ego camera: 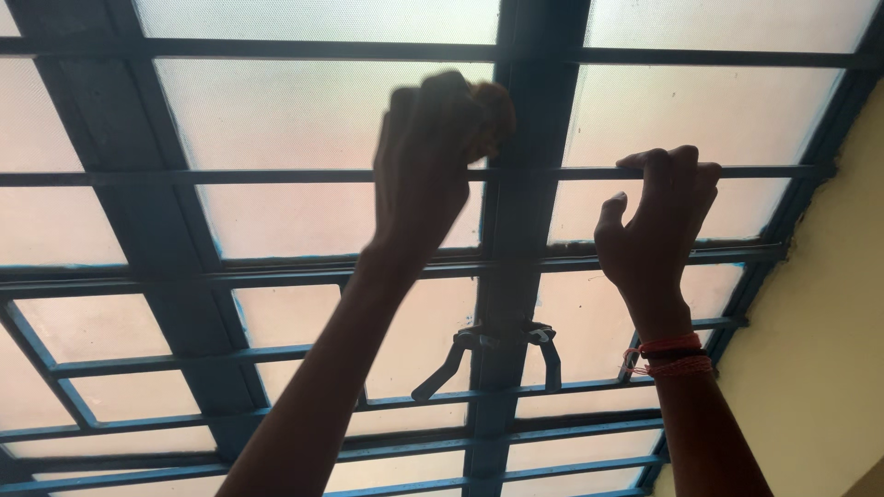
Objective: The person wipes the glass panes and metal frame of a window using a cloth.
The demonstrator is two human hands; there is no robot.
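I look up at a window with frosted glass panes (304,110) behind a dark blue metal grille. My left hand (433,156) is raised against the grille, its fingers closed on a small orange-brown wad, perhaps a cloth or sponge (493,110), pressed near a horizontal bar (276,176). My right hand (658,225) hooks its fingers over the same bar (773,171) further right. Red threads circle my right wrist (672,357). Both hands are dark against the bright glass.
A thick vertical frame post (525,239) runs between my hands. Two metal window latches (497,354) hang on it below. A pale yellow wall (829,322) borders the window on the right. More bars cross the lower panes.
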